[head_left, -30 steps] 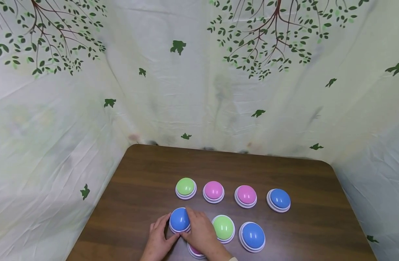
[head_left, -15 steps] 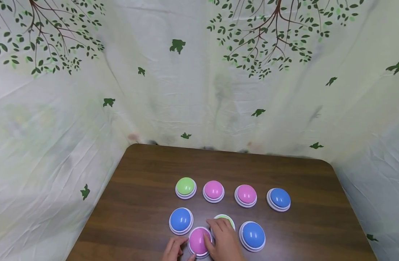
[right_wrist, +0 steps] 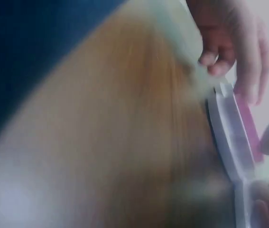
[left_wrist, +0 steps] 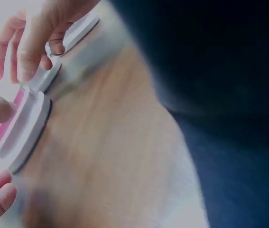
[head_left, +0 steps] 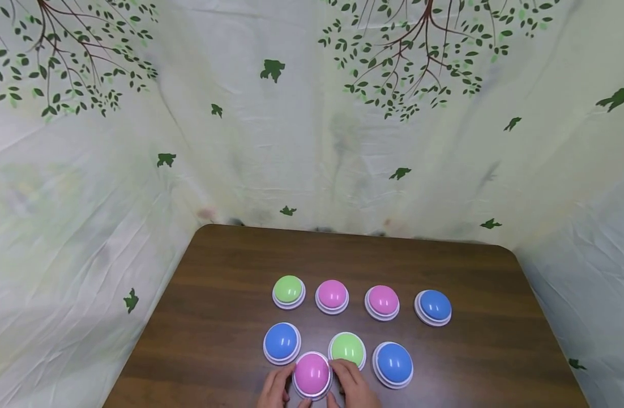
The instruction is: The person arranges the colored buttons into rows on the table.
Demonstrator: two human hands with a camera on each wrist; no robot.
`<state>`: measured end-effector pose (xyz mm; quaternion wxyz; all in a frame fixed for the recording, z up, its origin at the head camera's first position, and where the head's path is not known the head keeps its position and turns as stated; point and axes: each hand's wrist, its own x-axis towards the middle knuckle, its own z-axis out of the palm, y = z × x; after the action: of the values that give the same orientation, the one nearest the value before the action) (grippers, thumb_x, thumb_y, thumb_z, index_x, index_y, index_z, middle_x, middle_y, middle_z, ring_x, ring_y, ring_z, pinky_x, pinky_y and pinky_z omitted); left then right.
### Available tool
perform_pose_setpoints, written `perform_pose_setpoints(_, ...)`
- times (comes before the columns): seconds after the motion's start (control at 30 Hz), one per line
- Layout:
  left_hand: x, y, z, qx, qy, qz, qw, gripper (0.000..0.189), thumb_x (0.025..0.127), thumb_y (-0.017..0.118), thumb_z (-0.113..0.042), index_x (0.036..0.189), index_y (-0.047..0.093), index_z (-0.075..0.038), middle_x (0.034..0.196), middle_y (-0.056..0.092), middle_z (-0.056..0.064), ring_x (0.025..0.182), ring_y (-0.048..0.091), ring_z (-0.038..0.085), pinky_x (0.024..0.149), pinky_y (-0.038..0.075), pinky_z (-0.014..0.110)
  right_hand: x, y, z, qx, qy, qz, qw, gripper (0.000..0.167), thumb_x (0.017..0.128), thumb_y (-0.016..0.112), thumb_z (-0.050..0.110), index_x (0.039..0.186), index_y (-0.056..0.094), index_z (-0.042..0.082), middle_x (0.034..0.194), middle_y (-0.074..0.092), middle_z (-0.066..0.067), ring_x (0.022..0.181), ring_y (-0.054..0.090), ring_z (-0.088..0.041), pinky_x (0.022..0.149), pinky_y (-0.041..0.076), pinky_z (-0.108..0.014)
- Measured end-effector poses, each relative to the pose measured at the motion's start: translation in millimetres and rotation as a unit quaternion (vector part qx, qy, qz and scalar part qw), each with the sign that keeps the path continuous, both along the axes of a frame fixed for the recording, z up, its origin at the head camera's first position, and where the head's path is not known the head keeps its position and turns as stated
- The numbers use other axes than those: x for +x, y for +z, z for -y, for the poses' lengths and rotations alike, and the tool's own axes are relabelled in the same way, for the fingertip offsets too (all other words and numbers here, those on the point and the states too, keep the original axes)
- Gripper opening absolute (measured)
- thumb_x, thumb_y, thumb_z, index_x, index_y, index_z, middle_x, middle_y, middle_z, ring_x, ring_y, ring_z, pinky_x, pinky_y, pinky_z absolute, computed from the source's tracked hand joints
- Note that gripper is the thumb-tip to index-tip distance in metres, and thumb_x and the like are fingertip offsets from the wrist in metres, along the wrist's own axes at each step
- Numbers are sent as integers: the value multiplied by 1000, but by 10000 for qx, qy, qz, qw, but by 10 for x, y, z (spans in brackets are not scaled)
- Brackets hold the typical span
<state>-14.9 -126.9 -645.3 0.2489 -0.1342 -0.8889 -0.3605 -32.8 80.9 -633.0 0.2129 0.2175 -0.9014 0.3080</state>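
Observation:
A pink dome push button (head_left: 312,374) with a white base sits at the front of the table, between my two hands. Along its left side my left hand (head_left: 277,388) holds it, fingers curved at the rim and thumb at the front. My right hand (head_left: 355,388) holds the opposite side in the same way. In the left wrist view a thumb rests against the pink dome (left_wrist: 6,130). Just behind are a green push button (head_left: 347,347), partly covered by right fingertips, and a blue push button (head_left: 281,341). Another blue push button (head_left: 393,364) stands right of my right hand.
A back row on the brown table (head_left: 230,255) holds a green button (head_left: 287,290), two pink buttons (head_left: 332,294) and a blue button (head_left: 434,306). Pale cloth (head_left: 302,141) printed with leaves hangs behind and beside the table.
Both hands have left the left blue button and come forward to the pink one. My right hand has drawn back, uncovering most of the green button. The head view has shifted slightly.

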Motion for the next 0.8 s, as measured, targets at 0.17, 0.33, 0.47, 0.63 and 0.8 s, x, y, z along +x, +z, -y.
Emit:
perform_pose_setpoints(0.17,-195,327,-117,-904,-60,-10,9959,62,62,95,-34,114,70,-13,105,61,-3,81,56,2,72,48,13,-35,92,-93,-308,-912,293,9949,69,56,92,12,121,68,11,121,63,-9,65,46,7,56,38,-9)
perform_pose_setpoints(0.33,-459,622,-384,-2120,-201,281,9767,57,66,90,-43,114,72,-17,108,69,-4,97,54,17,85,48,35,-65,260,-124,210,-1460,1758,9733,79,66,92,22,136,58,10,131,60,-18,81,67,-17,66,57,-36)
perform_pose_setpoints(0.47,-602,703,-595,-2753,-282,961,9561,59,68,87,-47,115,73,-15,108,72,-1,99,51,22,82,42,40,-97,300,-120,379,-1470,2003,9679,81,69,92,22,139,55,7,129,63,-19,98,70,-38,77,60,-53)
perform_pose_setpoints(0.63,-665,716,-720,-2973,-201,1511,9425,64,64,88,-50,113,73,-11,101,73,2,94,49,22,76,36,37,-128,278,-124,299,-1445,1770,9731,78,70,92,19,138,56,6,123,68,-16,97,71,-36,78,59,-51)
perform_pose_setpoints(0.8,-697,726,-722,-2855,-77,1485,9468,63,63,89,-49,111,73,-11,96,73,2,89,50,21,73,34,36,-207,258,-138,338,-1363,1632,9766,76,73,91,19,139,56,6,122,71,-15,101,72,-33,82,59,-49)
